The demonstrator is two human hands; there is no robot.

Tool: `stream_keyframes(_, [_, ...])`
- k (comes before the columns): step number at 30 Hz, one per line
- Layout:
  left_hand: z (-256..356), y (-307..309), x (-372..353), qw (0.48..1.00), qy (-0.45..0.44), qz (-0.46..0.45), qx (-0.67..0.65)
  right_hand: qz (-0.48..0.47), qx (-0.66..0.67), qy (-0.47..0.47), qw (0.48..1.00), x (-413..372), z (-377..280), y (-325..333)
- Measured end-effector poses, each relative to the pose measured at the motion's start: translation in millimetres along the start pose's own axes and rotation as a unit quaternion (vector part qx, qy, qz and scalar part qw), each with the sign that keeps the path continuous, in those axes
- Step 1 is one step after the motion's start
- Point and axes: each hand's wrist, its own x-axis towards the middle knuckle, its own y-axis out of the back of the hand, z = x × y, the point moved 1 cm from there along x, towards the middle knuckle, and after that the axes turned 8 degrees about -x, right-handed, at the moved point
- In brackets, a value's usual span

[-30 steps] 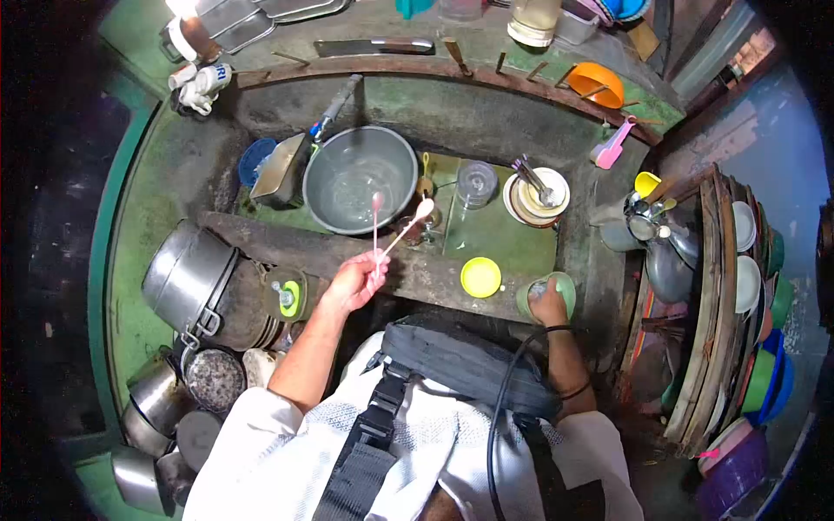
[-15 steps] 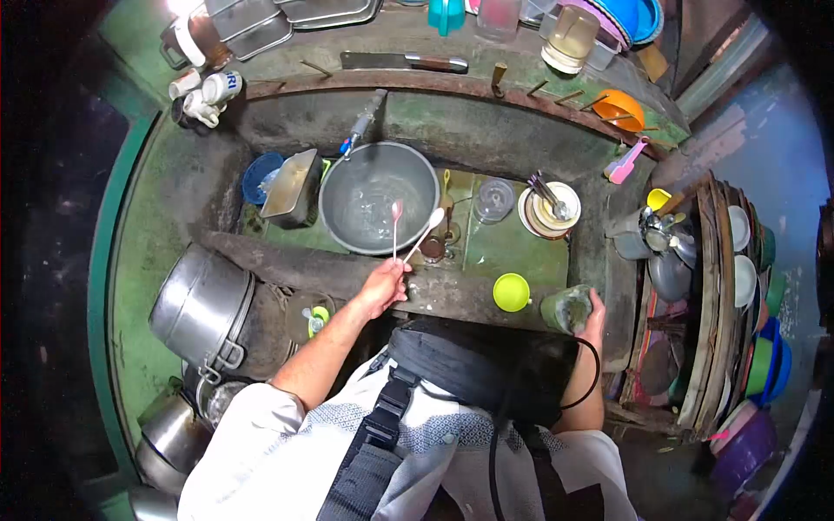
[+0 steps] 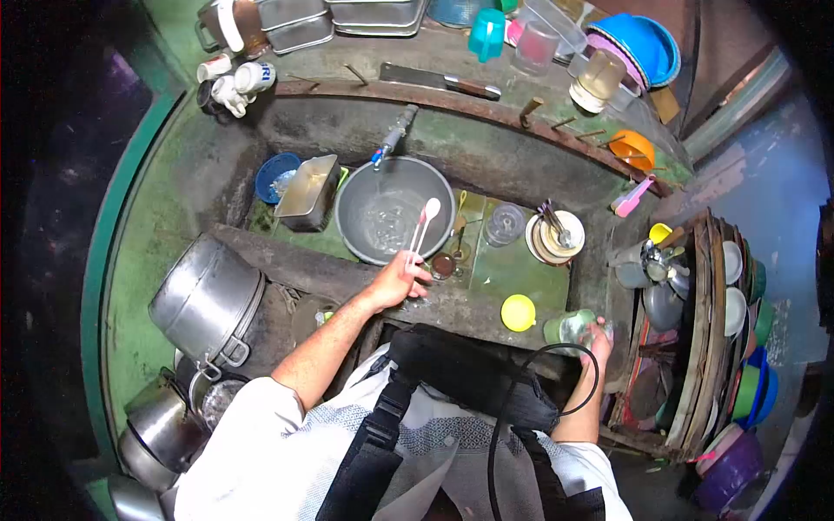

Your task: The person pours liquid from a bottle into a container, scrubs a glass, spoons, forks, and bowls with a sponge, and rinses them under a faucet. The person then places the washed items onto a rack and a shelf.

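My left hand (image 3: 398, 282) is closed around the handles of two small plastic spoons, a white spoon (image 3: 432, 208) and a pinkish spoon (image 3: 420, 233). Their bowls point up, over the front right part of a grey basin (image 3: 347, 239) with water in it. At the sink's front ledge, my right hand (image 3: 598, 343) is beside a cloudy green container (image 3: 566, 328). Its fingers are curled near the container's right end, with something pale and see-through at them that I cannot make out. A yellow-green cup (image 3: 519, 313) stands just left of that container.
A metal tap (image 3: 395, 135) hangs over the basin. Stacked plates (image 3: 565, 247) with cutlery, a clear container (image 3: 504, 225) and a metal tin (image 3: 308, 195) stand in the sink. A cleaver (image 3: 413, 75) lies on the back ledge. Large pots (image 3: 204, 295) are at left, a wooden rack (image 3: 708, 339) at right.
The two spoons, spread apart before, are now close together and nearly parallel. The fingers of my right hand are more curled by the green container. The whole view has shifted slightly.
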Motion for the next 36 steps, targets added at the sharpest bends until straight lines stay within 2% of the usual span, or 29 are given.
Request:
stream_keyframes(3, [6, -4, -4, 0.999, -0.016, -0.003, 0.033, 0.036, 0.05, 0.009, 0.998, 7, -7, -15])
stream_keyframes(4, [2, -6, 2, 0.993, -0.068, 0.007, 0.1, -0.044, -0.022, -0.015, 0.999, -1, -25, -24])
stream_keyframes(5, [-7, -8, 9, 0.979, -0.115, 0.016, 0.168, -0.085, 0.052, -0.048, 0.994, -10, -37, -51])
stream_keyframes(6, [-13, -15, 14, 0.945, -0.221, 0.046, 0.237, -0.149, 0.058, -0.033, 0.987, -12, -41, -78])
stream_keyframes(7, [-15, -26, 19, 0.893, -0.325, 0.073, 0.302, -0.26, 0.075, -0.01, 0.963, -17, -52, -107])
stream_keyframes(8, [18, -47, 5, 0.957, -0.113, 0.014, 0.266, -0.319, 0.072, 0.0, 0.945, -49, -87, -147])
stream_keyframes(9, [16, -59, 12, 0.942, -0.153, 0.017, 0.297, -0.355, 0.104, -0.01, 0.929, -48, -85, -172])
stream_keyframes(10, [19, -74, 16, 0.923, -0.215, -0.005, 0.32, -0.39, 0.068, 0.065, 0.916, -59, -95, -201])
stream_keyframes(11, [27, -91, 18, 0.898, -0.278, -0.025, 0.34, -0.448, 0.084, 0.084, 0.886, -54, -88, -229])
stream_keyframes(12, [55, -112, 6, 0.914, -0.152, -0.073, 0.369, -0.448, 0.041, 0.105, 0.887, -56, -82, -249])
stream_keyframes(13, [39, -118, 14, 0.916, -0.164, -0.049, 0.362, -0.394, -0.003, 0.178, 0.902, -62, -84, -267])
stream_keyframes(15, [38, -125, 13, 0.912, -0.218, -0.011, 0.348, -0.241, -0.141, 0.263, 0.923, -62, -98, -295])
stream_keyframes(16, [42, -127, 13, 0.912, -0.219, 0.0, 0.348, -0.252, -0.139, 0.266, 0.92, -59, -97, -306])
stream_keyframes(18, [52, -129, 14, 0.894, -0.251, 0.064, 0.365, -0.179, -0.198, 0.316, 0.91, -59, -91, -322])
stream_keyframes(19, [43, -123, 27, 0.865, -0.325, 0.134, 0.359, -0.195, -0.2, 0.316, 0.907, -63, -93, -323])
stream_keyframes(20, [55, -126, 24, 0.906, -0.28, 0.139, 0.285, -0.333, 0.0, 0.12, 0.935, -67, -101, -325])
stream_keyframes(21, [70, -126, 22, 0.938, -0.239, 0.141, 0.206, -0.438, 0.194, -0.091, 0.873, -68, -110, -327])
stream_keyframes(22, [75, -117, 23, 0.984, -0.149, 0.083, 0.045, -0.502, 0.305, -0.145, 0.796, -64, -117, -325])
stream_keyframes(23, [88, -111, 9, 0.983, -0.085, -0.013, -0.163, -0.518, 0.33, -0.171, 0.771, -62, -125, -323])
stream_keyframes(25, [90, -99, 1, 0.921, -0.029, -0.103, -0.375, -0.544, 0.343, -0.171, 0.747, -72, -128, -315])
stream_keyframes(26, [90, -96, 1, 0.915, -0.008, -0.14, -0.378, -0.553, 0.266, -0.145, 0.776, -80, -125, -319])
stream_keyframes(27, [85, -99, 3, 0.926, -0.005, -0.113, -0.361, -0.62, 0.233, -0.105, 0.742, -70, -101, -327])
stream_keyframes(29, [80, -113, 7, 0.951, 0.006, -0.027, -0.308, -0.489, 0.035, 0.112, 0.864, -76, -91, -344])
stream_keyframes(30, [84, -116, 1, 0.988, -0.013, 0.035, -0.147, -0.416, -0.156, 0.322, 0.836, -60, -87, -354])
stream_keyframes(31, [99, -121, -10, 0.996, -0.017, 0.09, -0.008, -0.414, -0.157, 0.321, 0.837, -54, -89, -355])
stream_keyframes(33, [62, -96, 17, 0.956, -0.219, 0.13, 0.144, -0.276, -0.243, 0.446, 0.816, -47, -96, -362])
stream_keyframes(34, [67, -89, 19, 0.956, -0.22, 0.129, 0.144, -0.335, -0.089, 0.212, 0.914, -48, -95, -371])
stream_keyframes(35, [72, -83, 22, 0.969, -0.189, 0.127, 0.099, -0.374, 0.044, 0.082, 0.923, -52, -92, -372])
stream_keyframes(36, [77, -76, 26, 0.978, -0.158, 0.125, 0.054, -0.41, 0.061, 0.088, 0.906, -62, -86, -373])
